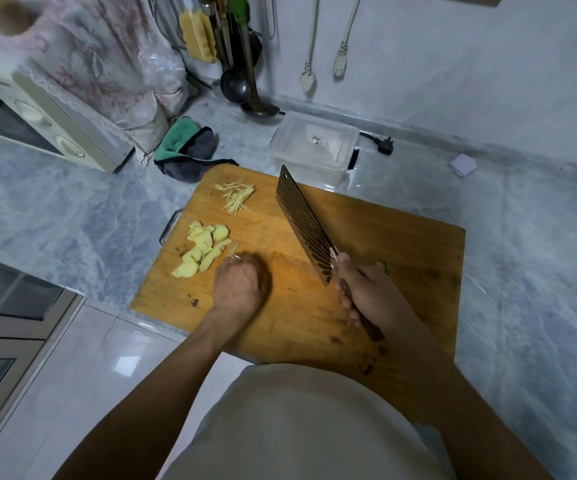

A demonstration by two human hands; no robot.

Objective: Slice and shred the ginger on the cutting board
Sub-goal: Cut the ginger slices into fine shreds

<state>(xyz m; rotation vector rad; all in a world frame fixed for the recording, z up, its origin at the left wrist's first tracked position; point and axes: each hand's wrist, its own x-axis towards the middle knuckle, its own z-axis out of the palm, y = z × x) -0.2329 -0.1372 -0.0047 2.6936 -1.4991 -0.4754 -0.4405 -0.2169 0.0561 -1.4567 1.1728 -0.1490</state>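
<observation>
On the cutting board (314,306), the ginger slices (202,249) lay near its left edge, with the finished shreds (237,197) beyond them toward the far edge. The left hand (240,289) was curled just beside the slices, seemingly pinching one. The right hand (366,289) gripped the cleaver (306,226) over the board's middle, blade apparently lifted. A good next move seemed to be stacking a few slices flat, fingertips tucked back, then cutting thin. The left fingers were hidden under the knuckles, and blur obscured what they held

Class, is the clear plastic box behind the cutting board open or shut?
Shut: a lid covers the plastic box, with a dark clip on its side.
</observation>
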